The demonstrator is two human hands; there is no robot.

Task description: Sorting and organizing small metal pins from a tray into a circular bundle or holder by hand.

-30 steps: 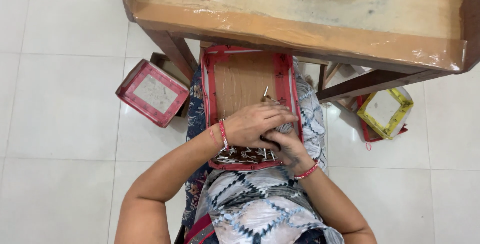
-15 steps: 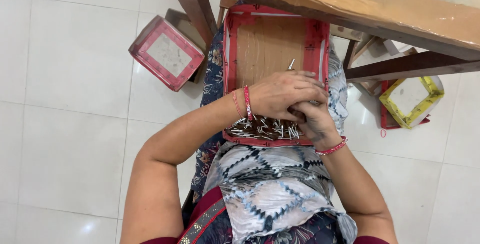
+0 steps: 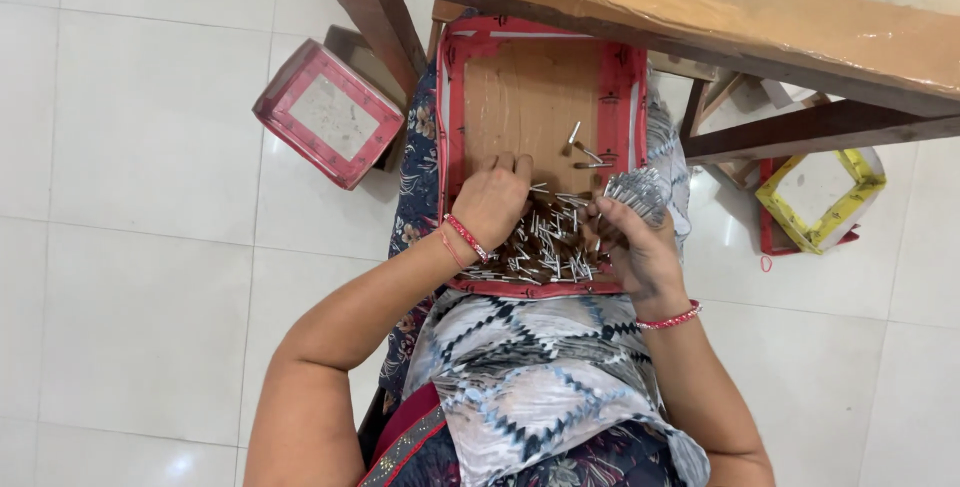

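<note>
A shallow cardboard tray with red-taped edges rests on my lap, under the front edge of a wooden table. A heap of small silver metal pins lies at its near end, and a few stray pins lie farther up the brown floor of the tray. My left hand lies palm down on the left part of the heap, fingers curled into the pins. My right hand is closed around a bundle of the same pins, their ends sticking up at the tray's right edge.
The wooden table overhangs the tray's far end, its leg and braces to the right. A red-edged box sits on the white tiled floor at left, and a yellow-edged box at right.
The view has tilted down, so the table top slid out of sight. My hands, clasped together over the heap before, have separated: left onto the pins, right lifted aside with a bundle.
</note>
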